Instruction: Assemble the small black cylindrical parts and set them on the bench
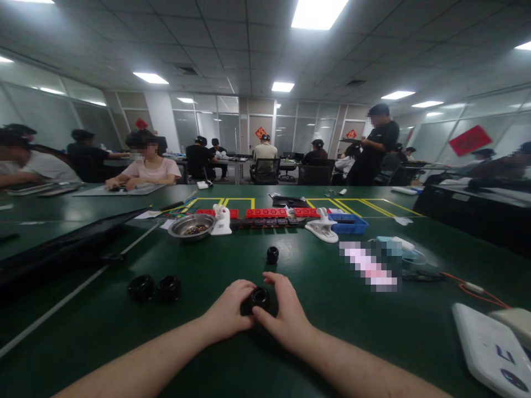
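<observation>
On my feed I have the black round part [260, 297] directly between left hand [227, 310] and right hand [288, 310], both grasping it (hollow facing up).

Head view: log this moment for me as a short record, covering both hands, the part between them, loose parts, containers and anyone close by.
left hand: at the left side of the black round part
right hand: at its right side, thumb in front
grip: hands cupped around the part; firmness cannot be told
loose parts: small black part beyond the hands; two black parts to the left
containers: metal bowl with small pieces; blue tray
nearby: person in pink, seated across the table
</observation>
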A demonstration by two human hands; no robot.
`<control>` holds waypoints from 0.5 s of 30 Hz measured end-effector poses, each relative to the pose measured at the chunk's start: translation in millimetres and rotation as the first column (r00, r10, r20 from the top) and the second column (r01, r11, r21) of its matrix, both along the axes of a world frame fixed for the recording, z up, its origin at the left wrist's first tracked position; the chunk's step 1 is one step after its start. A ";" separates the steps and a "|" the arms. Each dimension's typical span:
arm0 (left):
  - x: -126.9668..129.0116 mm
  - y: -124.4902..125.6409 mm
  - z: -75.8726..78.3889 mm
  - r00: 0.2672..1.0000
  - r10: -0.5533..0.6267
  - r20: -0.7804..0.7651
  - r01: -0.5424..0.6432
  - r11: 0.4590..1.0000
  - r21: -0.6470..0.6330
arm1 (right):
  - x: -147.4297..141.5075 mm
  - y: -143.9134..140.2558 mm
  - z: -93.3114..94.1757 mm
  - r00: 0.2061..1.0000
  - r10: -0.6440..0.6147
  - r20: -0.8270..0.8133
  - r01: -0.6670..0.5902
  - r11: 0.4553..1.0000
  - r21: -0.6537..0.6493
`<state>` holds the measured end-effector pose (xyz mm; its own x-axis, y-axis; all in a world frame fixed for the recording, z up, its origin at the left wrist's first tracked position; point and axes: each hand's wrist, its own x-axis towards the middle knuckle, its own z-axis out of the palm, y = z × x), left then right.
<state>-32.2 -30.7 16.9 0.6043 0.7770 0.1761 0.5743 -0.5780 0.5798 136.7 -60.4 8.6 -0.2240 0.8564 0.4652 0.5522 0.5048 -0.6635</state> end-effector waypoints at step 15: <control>-0.4 -1.1 2.5 1.000 -0.021 -0.002 0.021 1.000 -0.021 | 0.4 -0.8 -0.4 1.000 0.025 0.000 -0.025 1.000 -0.009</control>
